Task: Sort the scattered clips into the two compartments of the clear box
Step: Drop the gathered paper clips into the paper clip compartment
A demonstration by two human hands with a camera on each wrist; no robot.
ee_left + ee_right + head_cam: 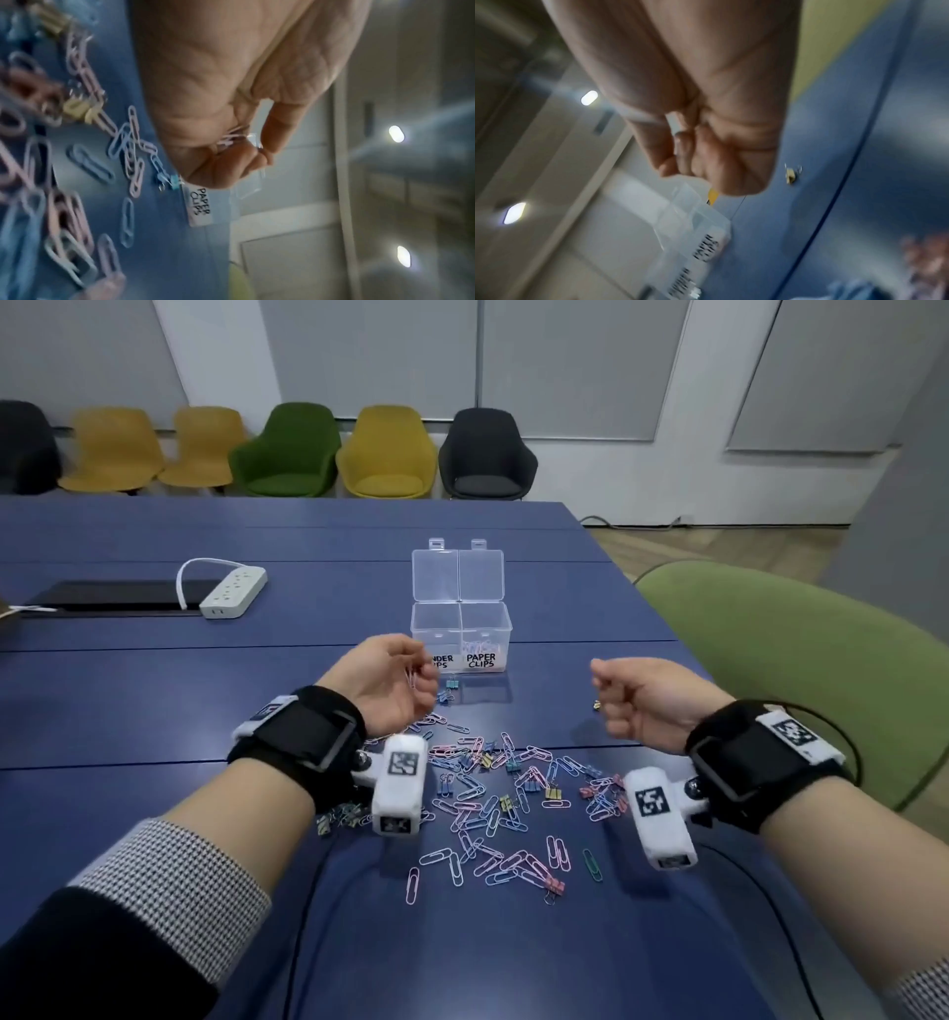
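Two hands hover near the clear box (460, 613). My left hand (386, 689) pinches pink paper clips (229, 138), long axis roughly upright; the PAPER CLIPS compartment (482, 629) lies at about one o'clock from it, so I judge this hand nearer. My right hand (648, 695) is curled; whether it holds anything I cannot tell. Scattered clips (493, 788) litter the blue table (154, 690); chairs (287, 451) line the wall at twelve o'clock.

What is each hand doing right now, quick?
Left hand: fingers curled, pinching pink paper clips.
Right hand: fingers curled; whether it holds anything cannot be told.
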